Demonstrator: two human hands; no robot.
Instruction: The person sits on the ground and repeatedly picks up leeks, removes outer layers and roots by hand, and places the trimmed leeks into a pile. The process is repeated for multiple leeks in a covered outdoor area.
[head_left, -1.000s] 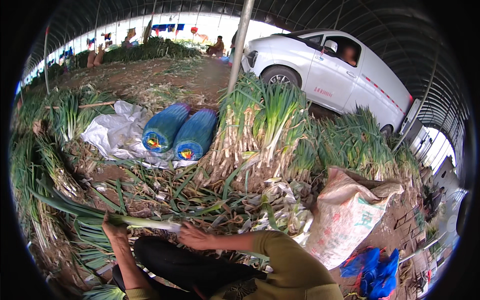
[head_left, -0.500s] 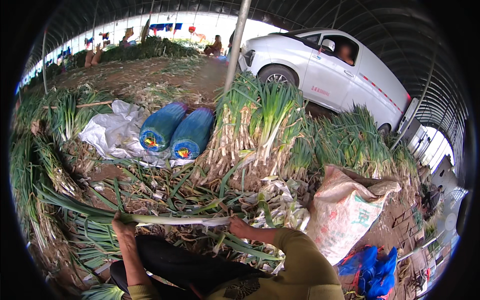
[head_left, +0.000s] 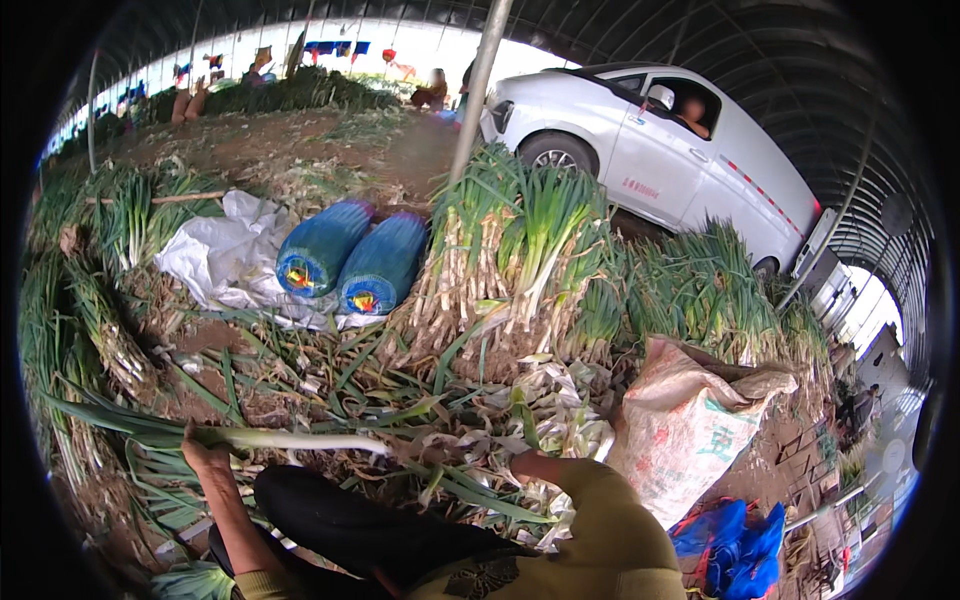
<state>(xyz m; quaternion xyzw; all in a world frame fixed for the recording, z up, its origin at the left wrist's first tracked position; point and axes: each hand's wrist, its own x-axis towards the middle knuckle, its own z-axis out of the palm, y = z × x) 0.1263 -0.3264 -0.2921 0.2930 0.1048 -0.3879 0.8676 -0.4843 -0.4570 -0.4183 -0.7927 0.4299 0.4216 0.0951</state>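
Note:
My left hand (head_left: 205, 452) is closed around a long green onion (head_left: 300, 440) where its green leaves meet the white stem. The onion lies nearly level across my lap, leaves to the left and bare white end to the right. Apart from that end, my right hand (head_left: 524, 465) is over a heap of pale peelings (head_left: 565, 405). Its fingers look curled, but blur and the peelings around them hide what they hold. Loose leaves and stripped skins cover the ground in front of my knees.
Bunched green onions (head_left: 500, 240) stand ahead, with two blue net-wrapped bundles (head_left: 380, 265) on white sheeting (head_left: 225, 255) beside them. At right are a woven sack (head_left: 690, 430) and blue netting (head_left: 735, 545). Behind a metal pole (head_left: 478, 90) is a white van (head_left: 650, 150), a person inside.
My right hand has moved right, off the onion's white end. My left hand has shifted left with the onion, and the stem's end now shows bare.

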